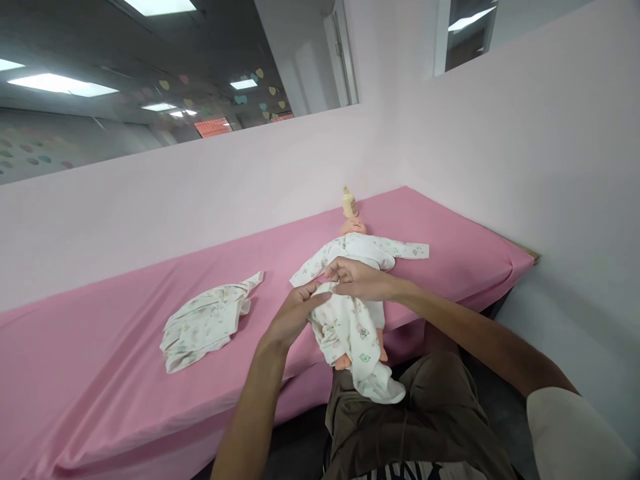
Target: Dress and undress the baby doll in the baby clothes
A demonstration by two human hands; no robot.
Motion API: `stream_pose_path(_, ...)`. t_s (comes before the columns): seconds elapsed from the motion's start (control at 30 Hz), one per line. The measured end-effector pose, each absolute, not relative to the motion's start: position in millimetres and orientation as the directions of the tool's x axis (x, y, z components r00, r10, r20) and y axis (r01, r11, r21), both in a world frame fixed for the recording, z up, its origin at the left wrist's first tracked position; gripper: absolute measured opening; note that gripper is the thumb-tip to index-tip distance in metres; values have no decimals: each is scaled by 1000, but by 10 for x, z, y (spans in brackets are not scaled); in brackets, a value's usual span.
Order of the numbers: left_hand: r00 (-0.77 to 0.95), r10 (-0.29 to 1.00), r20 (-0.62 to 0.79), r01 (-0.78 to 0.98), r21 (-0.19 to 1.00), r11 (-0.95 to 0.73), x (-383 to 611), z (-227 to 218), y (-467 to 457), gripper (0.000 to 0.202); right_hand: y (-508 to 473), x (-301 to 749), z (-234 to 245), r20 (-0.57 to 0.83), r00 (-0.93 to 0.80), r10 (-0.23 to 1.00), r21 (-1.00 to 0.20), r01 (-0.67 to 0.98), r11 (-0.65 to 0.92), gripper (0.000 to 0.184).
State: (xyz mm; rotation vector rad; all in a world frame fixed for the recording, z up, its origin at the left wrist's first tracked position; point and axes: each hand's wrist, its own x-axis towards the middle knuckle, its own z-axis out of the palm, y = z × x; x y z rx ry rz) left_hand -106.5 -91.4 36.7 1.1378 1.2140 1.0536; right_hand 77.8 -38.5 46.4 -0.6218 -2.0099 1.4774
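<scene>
A baby doll (353, 226) lies on its back on the pink-covered bed, dressed in a white long-sleeved top (333, 252) with a small print. Over its lower body I hold a white printed baby garment (345, 323); one narrow part dangles past the bed's edge towards my lap. My left hand (296, 308) pinches the upper left edge of this cloth. Close beside it, my right hand (361, 280) pinches the same edge, fingers bent. The doll's feet (343, 362) show around the fabric, while much of its legs is hidden.
Another printed baby garment (207, 327) lies spread to the left on the pink bed sheet (120, 347). A cream-coloured bottle (349, 203) stands just beyond the doll's head. Pale walls (550, 133) border the bed behind and to the right, with a window (150, 80) above.
</scene>
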Motion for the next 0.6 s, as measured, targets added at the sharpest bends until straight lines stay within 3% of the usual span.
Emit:
stream_pose_path(0.1,82,989,-123,-247,959,140,-1207,367,-776,11,-348,957,378,49,-753,657,-985,73,157,28)
stream_pose_path(0.23,33,993,-109,-553,826,109,-1367,252,-658,8,-236,1129,164,19,-743,669,-993,64,99,20)
stream_pose_path(0.3,52,991,-125,-566,814,132,-1395,152,-633,2,-190,1129,118,53,-712,700,-995,21,97,19)
stream_pose_path(0.43,191,963,-190,-487,833,261,-1360,-17,-663,20,-209,984,276,168,-617,769,-985,-88,145,19)
stream_pose_path(0.53,408,863,-297,-370,811,454,-1310,-63,-702,30,-282,834,485,214,-624,752,-976,-109,187,18)
stream_pose_path(0.6,487,818,-306,-312,814,490,-1270,-72,-698,27,-316,743,578,226,-678,699,-968,-77,239,16)
